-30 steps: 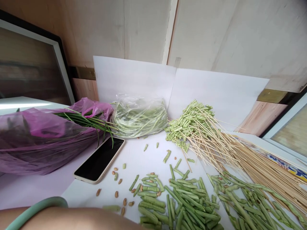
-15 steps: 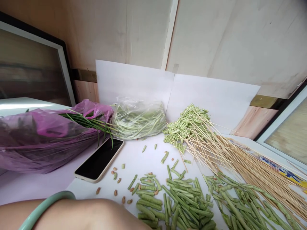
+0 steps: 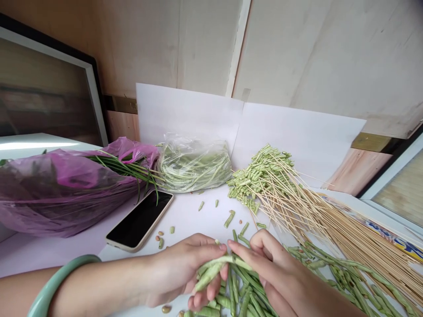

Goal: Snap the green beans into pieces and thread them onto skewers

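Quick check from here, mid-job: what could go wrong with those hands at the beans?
The left hand and right hand work a long bean pod right over a loose pile of cut beans, so pieces may scatter. The bare bamboo skewers fan out near the right hand and might prick it. The phone lies beside the left hand, where the green bangle could perhaps knock it.

White tabletop [image 3: 188, 220], phone [image 3: 139, 221], bamboo skewers [image 3: 330, 233], cut long beans [image 3: 343, 275]
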`<state>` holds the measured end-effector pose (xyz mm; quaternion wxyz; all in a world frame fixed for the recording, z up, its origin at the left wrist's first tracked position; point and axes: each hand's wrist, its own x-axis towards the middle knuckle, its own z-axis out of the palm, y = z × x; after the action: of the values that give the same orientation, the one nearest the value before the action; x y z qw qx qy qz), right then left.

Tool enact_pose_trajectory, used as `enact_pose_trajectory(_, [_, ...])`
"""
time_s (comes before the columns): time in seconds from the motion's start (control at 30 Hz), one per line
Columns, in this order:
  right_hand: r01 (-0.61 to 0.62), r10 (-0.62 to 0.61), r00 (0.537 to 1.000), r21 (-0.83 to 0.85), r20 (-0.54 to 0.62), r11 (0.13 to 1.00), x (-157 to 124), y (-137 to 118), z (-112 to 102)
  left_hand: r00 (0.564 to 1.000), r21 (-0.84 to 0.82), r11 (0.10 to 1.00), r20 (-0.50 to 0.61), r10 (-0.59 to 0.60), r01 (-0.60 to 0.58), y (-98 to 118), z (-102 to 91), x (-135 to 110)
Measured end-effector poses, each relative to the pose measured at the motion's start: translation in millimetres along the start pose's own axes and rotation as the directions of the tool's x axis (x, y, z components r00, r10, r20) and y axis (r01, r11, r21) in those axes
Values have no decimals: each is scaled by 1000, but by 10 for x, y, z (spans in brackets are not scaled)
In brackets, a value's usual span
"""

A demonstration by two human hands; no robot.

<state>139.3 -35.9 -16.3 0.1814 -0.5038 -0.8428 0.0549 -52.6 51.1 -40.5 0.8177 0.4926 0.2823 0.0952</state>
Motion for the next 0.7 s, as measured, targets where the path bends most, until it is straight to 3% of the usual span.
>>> enact_pose_trajectory(0.23, [0,30,994,278,-101,961,127,-27,64,995,-117,993,-99,14,-26,14,-15,55])
enact_pose_trajectory(0.37, [-33,87,988,377,-128,926,177,-60,198,1000,0,1000,-19,-10,10,-38,34,24])
enact_pose_trajectory(0.53, [-47,137,964,361,-229,932,176,-33,350,994,227,973,104,30,-53,-89,39,-35])
enact_pose_trajectory(0.6, [-92,159,967,304,-201,948,189,-50,325,991,243,966,122,56,-84,-72,36,-51])
enact_pose_trajectory(0.7, [-136,140,990,217,-2,967,192,-90,233,983,257,957,160,94,-133,-13,36,-77])
